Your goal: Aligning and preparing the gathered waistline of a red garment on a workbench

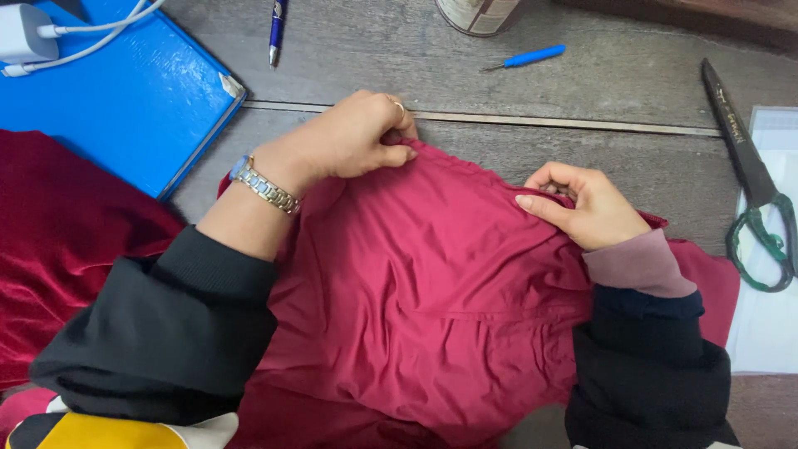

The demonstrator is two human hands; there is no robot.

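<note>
A wooden counter [598, 91] carries everything. The crimson fabric [432, 283] lies spread between and below both hands, its top edge pinched at two spots. Left of the left hand lie a dark red velvet cloth [58, 241] and a blue folder [125, 100]. The left hand [353, 137], a watch at its wrist, has its grip closed on the fabric's edge; the right hand [586, 208] likewise. Right of the right hand lie green-handled scissors [752, 179]; above it, a small blue tool [525, 58].

scissors [752, 179] right, folder [125, 100] left, bare planks [532, 145] between
</note>
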